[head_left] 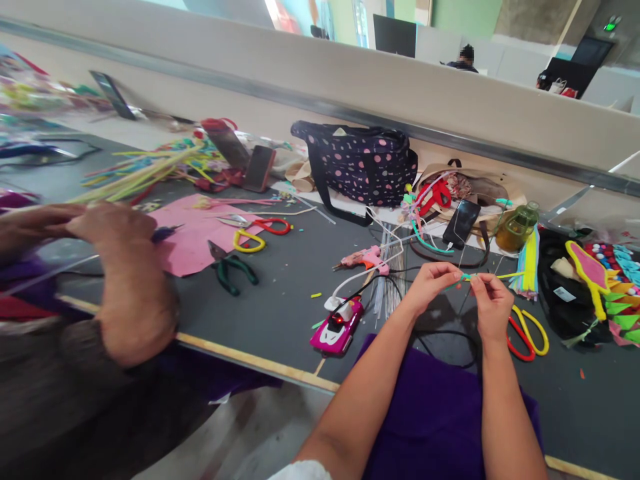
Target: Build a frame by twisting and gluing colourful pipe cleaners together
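Note:
My left hand [434, 285] and my right hand [492, 299] meet above the grey table. Both pinch a thin fuzzy stem, which looks like a pipe cleaner [466, 276], teal between the fingertips. A yellow length [511, 275] sticks out to the right of my right hand. How the teal and yellow parts join is too small to make out. Scissors [544, 339] with one red and one yellow handle lie just right of my right wrist. A bundle of striped pipe cleaners [528, 272] is beside the yellow end. Purple cloth [435, 407] is beneath my forearms.
A magenta power strip [345, 333] with plugged cables and a pink glue gun [369, 257] lie left of my hands. Behind are a phone [461, 223], glass jar [517, 227] and patterned bag [360, 160]. A co-worker's hands [113, 227], pliers [231, 268] and pink sheet [187, 240] are left.

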The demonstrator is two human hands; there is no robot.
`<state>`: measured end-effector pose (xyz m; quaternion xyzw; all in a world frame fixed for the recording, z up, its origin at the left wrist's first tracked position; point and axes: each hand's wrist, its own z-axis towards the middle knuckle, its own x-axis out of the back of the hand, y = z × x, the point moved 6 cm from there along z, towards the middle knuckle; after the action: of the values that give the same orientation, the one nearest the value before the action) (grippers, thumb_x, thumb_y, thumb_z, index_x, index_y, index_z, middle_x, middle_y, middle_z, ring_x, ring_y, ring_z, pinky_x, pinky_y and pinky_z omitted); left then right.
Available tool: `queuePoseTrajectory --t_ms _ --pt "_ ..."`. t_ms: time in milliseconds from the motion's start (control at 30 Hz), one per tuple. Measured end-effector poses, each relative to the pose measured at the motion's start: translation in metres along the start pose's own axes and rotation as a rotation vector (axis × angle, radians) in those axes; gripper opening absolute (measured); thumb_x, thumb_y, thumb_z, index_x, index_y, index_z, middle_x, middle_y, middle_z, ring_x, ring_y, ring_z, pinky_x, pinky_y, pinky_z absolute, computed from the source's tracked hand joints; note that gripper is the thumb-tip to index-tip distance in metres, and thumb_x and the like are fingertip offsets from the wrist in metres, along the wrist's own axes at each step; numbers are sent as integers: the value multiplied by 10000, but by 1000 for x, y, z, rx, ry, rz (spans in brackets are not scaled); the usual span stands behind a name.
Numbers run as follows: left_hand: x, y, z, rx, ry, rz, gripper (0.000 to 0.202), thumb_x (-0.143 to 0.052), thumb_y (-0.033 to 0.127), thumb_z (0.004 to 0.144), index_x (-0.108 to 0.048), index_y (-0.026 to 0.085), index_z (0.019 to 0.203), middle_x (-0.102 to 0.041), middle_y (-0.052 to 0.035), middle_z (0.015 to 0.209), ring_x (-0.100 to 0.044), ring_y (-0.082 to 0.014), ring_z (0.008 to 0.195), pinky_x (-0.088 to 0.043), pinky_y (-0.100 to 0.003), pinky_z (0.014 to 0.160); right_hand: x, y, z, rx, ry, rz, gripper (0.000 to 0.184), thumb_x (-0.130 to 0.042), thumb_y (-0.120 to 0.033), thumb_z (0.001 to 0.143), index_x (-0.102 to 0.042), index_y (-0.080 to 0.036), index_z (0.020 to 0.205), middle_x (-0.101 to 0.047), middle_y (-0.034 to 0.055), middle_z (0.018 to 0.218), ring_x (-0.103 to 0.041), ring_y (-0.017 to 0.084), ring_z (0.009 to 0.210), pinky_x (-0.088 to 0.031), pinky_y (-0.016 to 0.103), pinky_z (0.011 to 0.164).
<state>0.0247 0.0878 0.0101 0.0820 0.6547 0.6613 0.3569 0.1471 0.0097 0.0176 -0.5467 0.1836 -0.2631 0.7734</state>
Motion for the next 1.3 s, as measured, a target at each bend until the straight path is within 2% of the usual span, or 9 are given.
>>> queuePoseTrajectory --t_ms 167,333,500,667,800,1033,1133,1300 --pt "-2 1 -3 7 -56 -2 207 -718 301 717 -728 114 805 -689 -48 719 -597 -124 636 -442 -246 674 2 9 3 -65 13 123 259 -717 -410 735 -644 -161 731 -564 -29 583 -476 106 534 -390 240 544" --pt "-4 2 -3 -21 -128 6 267 -743 347 724 -726 114 852 -698 -66 737 -616 -145 691 -454 -261 695 -1 14 4 -128 -37 185 261 -715 -411 736 -628 -165 724 -562 -27 594 -473 105 533 -387 238 537" --pt "0 6 0 -154 -76 70 258 -791 352 672 -734 123 776 -680 -62 772 -595 -138 705 -454 -252 672 -4 14 4 -147 -86 198 260 -717 -414 731 -626 -172 705 -551 -33 574 -468 109 532 -384 240 536" --pt "1 11 0 -251 -49 160 244 -788 338 688 -755 143 831 -668 -73 807 -591 -141 739 -449 -249 654 -4 15 3 -146 -89 213 243 -723 -397 732 -640 -168 723 -556 -34 583 -463 104 538 -379 234 537" --pt "2 13 -1 -252 -40 193 278 -793 363 678 -756 145 847 -666 -73 802 -588 -139 726 -448 -249 642 -4 15 3 -143 -86 196 263 -724 -415 720 -637 -167 723 -558 -30 580 -466 107 533 -385 238 530" --pt "3 8 -1 -169 -20 151 338 -808 370 651 -725 126 871 -674 -58 791 -586 -125 690 -463 -249 652 -6 13 3 -161 -86 211 264 -724 -415 716 -630 -169 725 -560 -27 588 -469 105 532 -395 238 526" --pt "5 9 -1 -202 13 170 329 -817 359 638 -697 122 832 -665 -43 770 -574 -112 669 -463 -240 651 -5 14 3 -171 -80 225 261 -730 -410 712 -629 -169 714 -554 -31 586 -465 103 527 -391 238 523" --pt "3 16 -2 -293 4 224 272 -795 352 674 -661 126 739 -639 -30 720 -571 -113 659 -454 -237 633 -3 16 4 -175 -68 262 241 -746 -379 713 -643 -162 730 -562 -31 596 -470 101 537 -391 236 534"
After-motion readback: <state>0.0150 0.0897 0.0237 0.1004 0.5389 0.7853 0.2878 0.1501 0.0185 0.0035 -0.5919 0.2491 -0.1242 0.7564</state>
